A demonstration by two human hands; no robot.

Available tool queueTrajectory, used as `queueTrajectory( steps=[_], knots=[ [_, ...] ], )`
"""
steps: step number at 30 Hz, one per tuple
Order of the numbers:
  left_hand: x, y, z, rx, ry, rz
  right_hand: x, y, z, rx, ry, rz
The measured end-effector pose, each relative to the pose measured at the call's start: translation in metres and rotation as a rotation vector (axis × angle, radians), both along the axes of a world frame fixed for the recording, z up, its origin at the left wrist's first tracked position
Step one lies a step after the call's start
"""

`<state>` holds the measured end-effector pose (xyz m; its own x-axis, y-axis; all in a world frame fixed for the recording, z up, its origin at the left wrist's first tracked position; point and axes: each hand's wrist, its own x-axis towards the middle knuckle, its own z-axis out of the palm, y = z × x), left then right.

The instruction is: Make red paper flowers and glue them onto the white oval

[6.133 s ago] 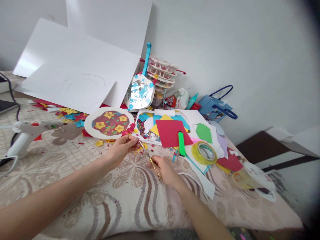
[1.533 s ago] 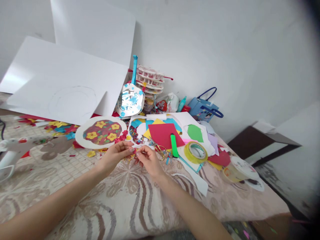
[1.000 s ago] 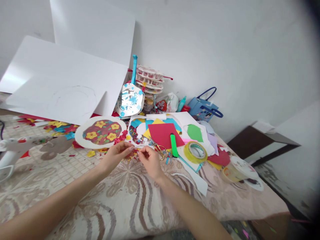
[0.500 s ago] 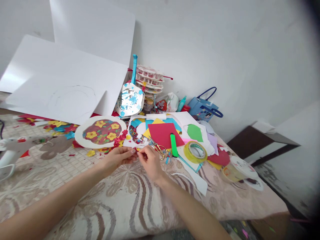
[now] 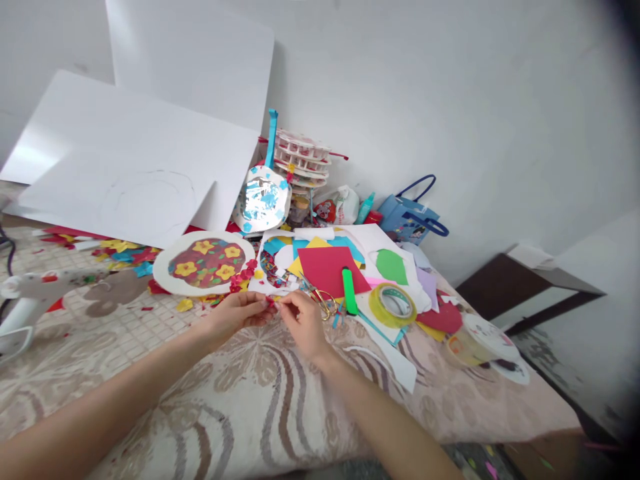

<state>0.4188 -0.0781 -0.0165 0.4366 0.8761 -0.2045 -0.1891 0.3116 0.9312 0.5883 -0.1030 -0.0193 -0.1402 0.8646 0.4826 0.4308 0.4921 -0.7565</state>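
My left hand (image 5: 235, 315) and my right hand (image 5: 303, 319) meet over the patterned cloth, fingertips pinched together on a tiny red paper piece (image 5: 271, 301). Just beyond them lies a white paper plate (image 5: 202, 263) with a dark red centre, yellow flowers and small red paper flowers along its right rim. Gold-handled scissors (image 5: 323, 301) lie on the table right of my right hand.
Red paper (image 5: 330, 267), a green marker (image 5: 349, 289) and a yellowish tape roll (image 5: 399, 303) lie to the right among coloured scraps. A white glue gun (image 5: 23, 308) sits far left. Large white boards (image 5: 130, 167) lean at the back. A blue bag (image 5: 411, 217) stands by the wall.
Six seconds ago my right hand held the scissors; they now lie on the table. Both hands have come together on the small red piece and stayed there, shifting only slightly.
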Motion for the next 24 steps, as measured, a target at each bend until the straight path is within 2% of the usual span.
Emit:
queueTrajectory(
  steps=[5, 10, 14, 20, 22, 24],
  knots=[
    [0.000, 0.000, 0.002, 0.136, 0.108, -0.080, 0.000, 0.008, -0.006, -0.443, 0.411, 0.110],
    [-0.001, 0.000, 0.007, 0.262, 0.194, -0.161, -0.002, 0.010, -0.008, -0.652, 0.590, 0.165],
    [-0.001, 0.000, 0.012, 0.264, 0.240, -0.188, -0.004, 0.009, -0.007, -0.550, 0.529, 0.156],
    [0.000, 0.002, 0.007, 0.290, 0.296, -0.158, -0.004, 0.007, -0.008, -0.432, 0.352, 0.125],
    [-0.005, 0.007, 0.010, 0.311, 0.309, -0.098, -0.004, 0.007, -0.008, -0.437, 0.356, 0.118],
    [-0.016, 0.015, 0.016, 0.342, 0.330, 0.042, -0.002, 0.009, -0.007, -0.456, 0.390, 0.097]
  ],
)
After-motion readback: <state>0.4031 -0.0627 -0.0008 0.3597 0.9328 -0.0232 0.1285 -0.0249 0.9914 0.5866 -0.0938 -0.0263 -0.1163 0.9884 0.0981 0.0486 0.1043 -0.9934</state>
